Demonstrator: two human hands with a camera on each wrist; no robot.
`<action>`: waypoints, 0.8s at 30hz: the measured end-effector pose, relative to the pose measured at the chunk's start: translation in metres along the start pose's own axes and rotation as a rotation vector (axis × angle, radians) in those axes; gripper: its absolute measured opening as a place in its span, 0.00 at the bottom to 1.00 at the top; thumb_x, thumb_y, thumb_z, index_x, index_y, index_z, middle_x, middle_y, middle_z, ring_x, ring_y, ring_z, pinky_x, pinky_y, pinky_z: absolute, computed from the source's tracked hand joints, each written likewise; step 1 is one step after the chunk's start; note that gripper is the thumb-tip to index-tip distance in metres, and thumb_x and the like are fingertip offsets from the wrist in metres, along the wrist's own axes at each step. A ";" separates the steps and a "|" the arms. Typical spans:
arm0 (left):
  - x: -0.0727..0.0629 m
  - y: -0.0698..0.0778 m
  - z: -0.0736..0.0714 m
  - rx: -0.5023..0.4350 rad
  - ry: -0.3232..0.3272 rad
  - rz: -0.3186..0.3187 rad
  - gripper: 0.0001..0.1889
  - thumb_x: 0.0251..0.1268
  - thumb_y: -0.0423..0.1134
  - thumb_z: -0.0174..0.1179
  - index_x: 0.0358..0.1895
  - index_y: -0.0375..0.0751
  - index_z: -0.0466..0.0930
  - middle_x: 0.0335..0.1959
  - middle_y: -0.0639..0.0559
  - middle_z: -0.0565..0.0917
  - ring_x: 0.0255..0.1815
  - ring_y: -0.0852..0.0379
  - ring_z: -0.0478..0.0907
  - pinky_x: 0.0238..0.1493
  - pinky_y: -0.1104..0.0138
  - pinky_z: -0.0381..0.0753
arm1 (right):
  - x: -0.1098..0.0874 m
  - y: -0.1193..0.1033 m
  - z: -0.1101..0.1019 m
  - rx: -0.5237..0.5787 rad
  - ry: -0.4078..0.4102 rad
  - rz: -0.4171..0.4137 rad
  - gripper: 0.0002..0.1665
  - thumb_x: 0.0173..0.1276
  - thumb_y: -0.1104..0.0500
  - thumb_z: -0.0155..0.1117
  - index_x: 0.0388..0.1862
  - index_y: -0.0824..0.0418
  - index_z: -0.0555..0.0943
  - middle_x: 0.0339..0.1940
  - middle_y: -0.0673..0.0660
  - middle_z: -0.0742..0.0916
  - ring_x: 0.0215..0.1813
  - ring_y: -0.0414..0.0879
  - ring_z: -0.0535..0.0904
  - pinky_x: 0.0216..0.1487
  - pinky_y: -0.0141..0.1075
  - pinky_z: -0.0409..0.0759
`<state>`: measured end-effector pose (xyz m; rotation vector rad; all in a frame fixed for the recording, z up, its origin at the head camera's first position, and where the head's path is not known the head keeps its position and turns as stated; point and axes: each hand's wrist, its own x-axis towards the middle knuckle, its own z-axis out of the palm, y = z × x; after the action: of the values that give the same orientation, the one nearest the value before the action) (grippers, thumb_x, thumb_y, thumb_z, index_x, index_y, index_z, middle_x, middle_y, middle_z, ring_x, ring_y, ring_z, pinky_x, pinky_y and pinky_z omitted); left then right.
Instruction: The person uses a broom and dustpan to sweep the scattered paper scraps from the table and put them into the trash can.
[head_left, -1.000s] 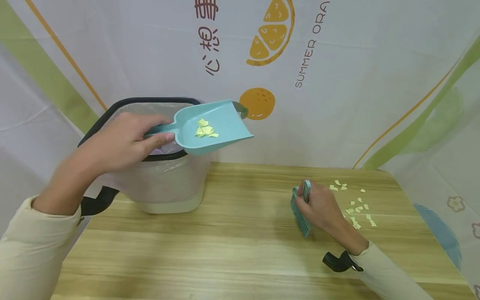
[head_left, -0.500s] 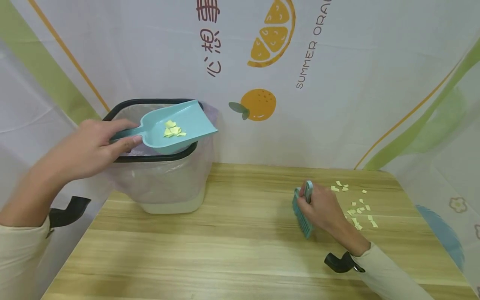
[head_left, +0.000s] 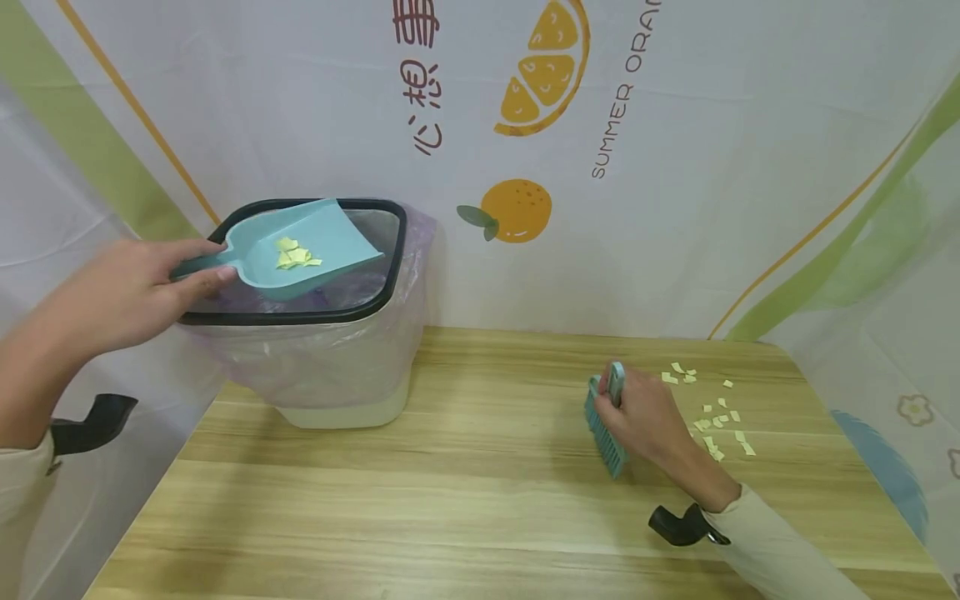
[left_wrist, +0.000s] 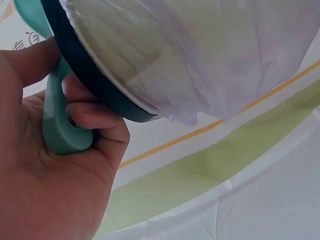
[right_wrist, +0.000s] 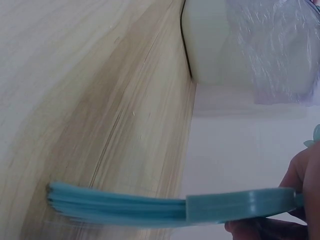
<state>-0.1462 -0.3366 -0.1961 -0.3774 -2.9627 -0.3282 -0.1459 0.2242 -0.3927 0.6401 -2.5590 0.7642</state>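
My left hand grips the handle of a light blue dustpan, its fingers wrapped round the looped end in the left wrist view. The pan lies over the mouth of a trash bin, roughly level, with a small heap of yellow paper scraps in it. On the right, my right hand holds a teal hand brush by its handle, bristles down at the table. More yellow paper scraps lie scattered just right of that hand.
The bin has a black rim and a thin translucent liner folded over its side. It stands at the back left of the wooden table. A printed cloth hangs close behind the table.
The dustpan has moved left with my left hand, from beyond the bin's right rim to over its opening. The scraps stayed in the pan. My right hand and the brush have hardly moved.
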 end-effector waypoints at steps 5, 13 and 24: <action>0.002 -0.004 0.001 0.049 0.052 0.015 0.28 0.89 0.44 0.56 0.71 0.19 0.75 0.61 0.16 0.80 0.57 0.17 0.79 0.57 0.27 0.73 | 0.000 0.000 0.000 0.002 0.005 -0.003 0.05 0.65 0.66 0.62 0.31 0.57 0.79 0.22 0.46 0.79 0.24 0.39 0.72 0.22 0.35 0.71; 0.008 -0.002 0.005 0.132 0.243 0.151 0.23 0.72 0.35 0.70 0.62 0.22 0.84 0.34 0.33 0.88 0.26 0.46 0.74 0.33 0.46 0.74 | 0.000 0.000 0.000 -0.007 0.011 -0.008 0.04 0.65 0.66 0.63 0.31 0.57 0.79 0.22 0.46 0.80 0.24 0.39 0.72 0.22 0.35 0.71; 0.005 0.011 0.011 0.177 0.505 0.392 0.26 0.47 0.25 0.81 0.55 0.25 0.89 0.42 0.31 0.90 0.34 0.32 0.87 0.29 0.40 0.78 | 0.000 0.001 0.002 -0.025 0.022 -0.037 0.05 0.64 0.66 0.63 0.31 0.57 0.80 0.21 0.44 0.79 0.23 0.37 0.69 0.21 0.34 0.69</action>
<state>-0.1495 -0.3224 -0.2039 -0.7151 -2.3383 -0.0916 -0.1469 0.2242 -0.3946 0.6661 -2.5257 0.7214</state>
